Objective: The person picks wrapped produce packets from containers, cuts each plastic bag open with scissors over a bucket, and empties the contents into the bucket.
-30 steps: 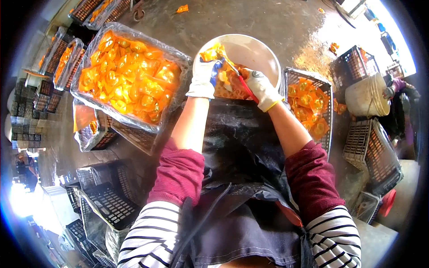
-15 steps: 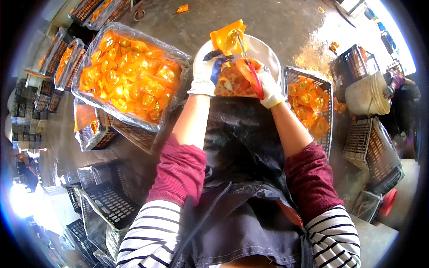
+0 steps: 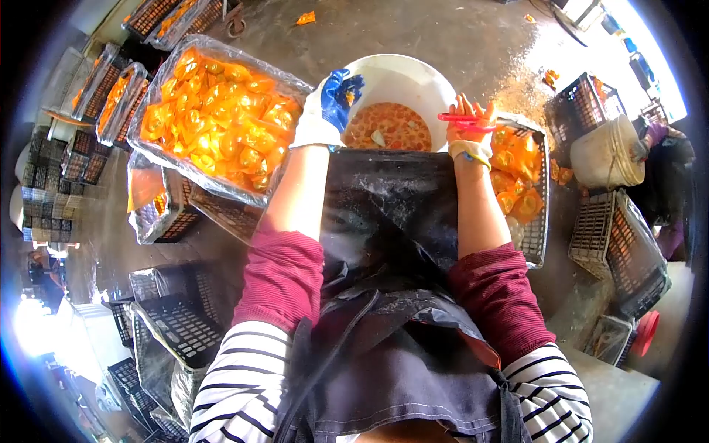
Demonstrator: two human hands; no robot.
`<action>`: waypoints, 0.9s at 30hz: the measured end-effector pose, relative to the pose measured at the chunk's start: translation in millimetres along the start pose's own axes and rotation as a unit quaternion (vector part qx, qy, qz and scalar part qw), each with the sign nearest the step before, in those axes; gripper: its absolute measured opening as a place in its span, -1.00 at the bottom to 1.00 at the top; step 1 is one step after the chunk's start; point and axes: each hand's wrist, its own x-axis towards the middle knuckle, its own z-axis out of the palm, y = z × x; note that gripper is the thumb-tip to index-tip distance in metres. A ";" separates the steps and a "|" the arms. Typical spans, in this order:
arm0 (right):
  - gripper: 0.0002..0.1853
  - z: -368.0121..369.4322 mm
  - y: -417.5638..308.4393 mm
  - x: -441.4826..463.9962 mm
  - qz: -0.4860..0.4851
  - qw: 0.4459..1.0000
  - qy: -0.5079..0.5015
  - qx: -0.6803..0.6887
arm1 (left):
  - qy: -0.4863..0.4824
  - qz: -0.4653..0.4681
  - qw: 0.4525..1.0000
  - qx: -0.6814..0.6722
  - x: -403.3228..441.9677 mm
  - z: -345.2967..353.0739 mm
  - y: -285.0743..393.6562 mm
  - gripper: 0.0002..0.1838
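My left hand [image 3: 329,111], in a white glove with a blue coated front, is raised at the left rim of a white bucket [image 3: 436,83]. Its fingers look loosely bent and apart, with no packet in them. Inside the bucket lie many orange-red round pieces [image 3: 388,122] in liquid, with a pale scrap among them. My right hand [image 3: 470,133] is at the bucket's right rim, holding scissors [image 3: 465,118] by their red handles; the blades cannot be made out. Beside it, a crate holds opened-looking orange plastic packets [image 3: 517,151].
At left, a plastic-lined crate [image 3: 295,83] is heaped with shiny orange packets [image 3: 218,125]. Black crates [image 3: 181,328] stand lower left, more [image 3: 628,251] at right. A person's gloved hand [image 3: 653,134] is by a dirty white bucket [image 3: 609,159]. An orange scrap [image 3: 306,18] lies on the floor.
The orange packet has left my left hand, which has moved slightly left. My right hand has moved right with the scissors, away from over the bucket. The bucket's contents now show more fully.
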 end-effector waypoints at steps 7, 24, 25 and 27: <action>-0.51 23.6 16.7 -19.3 -0.005 0.932 -0.243 -0.270 | -0.073 0.035 0.987 0.139 -3.1 -7.8 20.8 -0.72; -0.62 -15.1 55.9 15.5 0.116 0.962 -0.228 0.095 | -0.449 0.143 0.559 0.682 38.7 222.4 -111.9 -0.65; -0.64 0.3 38.1 -5.4 0.081 0.967 -0.229 0.079 | -0.449 0.084 0.670 0.585 43.5 223.5 -95.2 -0.63; -0.67 23.1 15.4 -29.4 -0.004 0.981 -0.192 0.029 | -0.428 -0.034 0.844 0.323 51.7 228.5 -58.6 -0.60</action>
